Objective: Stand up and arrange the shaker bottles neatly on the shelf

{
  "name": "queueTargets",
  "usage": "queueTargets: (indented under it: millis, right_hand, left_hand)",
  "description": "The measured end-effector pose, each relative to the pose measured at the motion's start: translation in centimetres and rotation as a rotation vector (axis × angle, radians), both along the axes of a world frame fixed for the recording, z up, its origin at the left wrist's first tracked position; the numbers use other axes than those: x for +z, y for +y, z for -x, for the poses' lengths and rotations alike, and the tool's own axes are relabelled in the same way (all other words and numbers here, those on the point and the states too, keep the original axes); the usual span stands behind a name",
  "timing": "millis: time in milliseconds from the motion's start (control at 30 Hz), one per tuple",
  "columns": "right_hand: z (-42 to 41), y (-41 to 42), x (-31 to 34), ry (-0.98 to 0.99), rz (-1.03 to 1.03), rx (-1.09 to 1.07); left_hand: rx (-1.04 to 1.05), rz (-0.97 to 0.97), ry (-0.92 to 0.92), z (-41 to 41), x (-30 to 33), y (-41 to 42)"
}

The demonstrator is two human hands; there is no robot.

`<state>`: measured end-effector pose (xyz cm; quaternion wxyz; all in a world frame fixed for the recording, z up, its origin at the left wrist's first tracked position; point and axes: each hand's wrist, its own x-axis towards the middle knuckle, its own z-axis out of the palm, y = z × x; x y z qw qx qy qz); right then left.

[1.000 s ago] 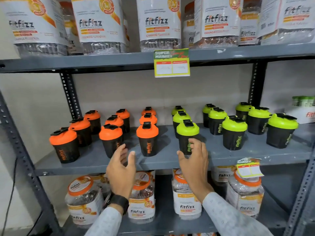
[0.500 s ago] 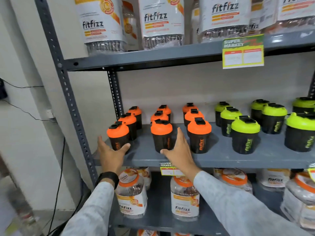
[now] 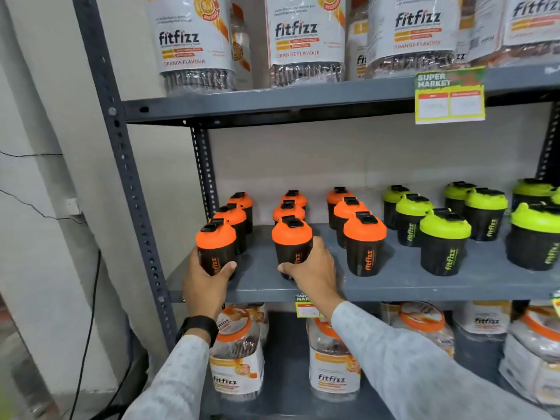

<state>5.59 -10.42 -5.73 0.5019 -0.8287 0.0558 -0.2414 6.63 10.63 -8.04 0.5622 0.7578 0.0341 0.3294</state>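
Grey shelf [image 3: 409, 281]: left hand [image 3: 203, 284] grip wraps front-left orange shaker [image 3: 215, 248]; right hand [image 3: 313, 275] grip wraps middle orange shaker [image 3: 292, 245].

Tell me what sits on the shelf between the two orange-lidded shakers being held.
Nothing: in the head view, bare grey shelf separates the shaker in the left hand from the one in the right hand.

Fitfizz jars [image 3: 306, 40], price tag [image 3: 450, 97], perhaps cables [image 3: 88, 313].
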Motion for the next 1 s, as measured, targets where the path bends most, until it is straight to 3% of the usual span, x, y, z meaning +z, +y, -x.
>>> queueTargets:
  millis: [467,1000]
  right_hand:
    - [1.5,3.0,-0.7,-0.069,0.058,-0.174]
    - [3.6,2.9,-0.1,-0.043,0.093,-0.134]
  left_hand:
    - [0.001,-0.058,-0.033,0.1,-0.6,0.2]
    - [0.029,-0.044,0.018,1.8,-0.7,-0.3]
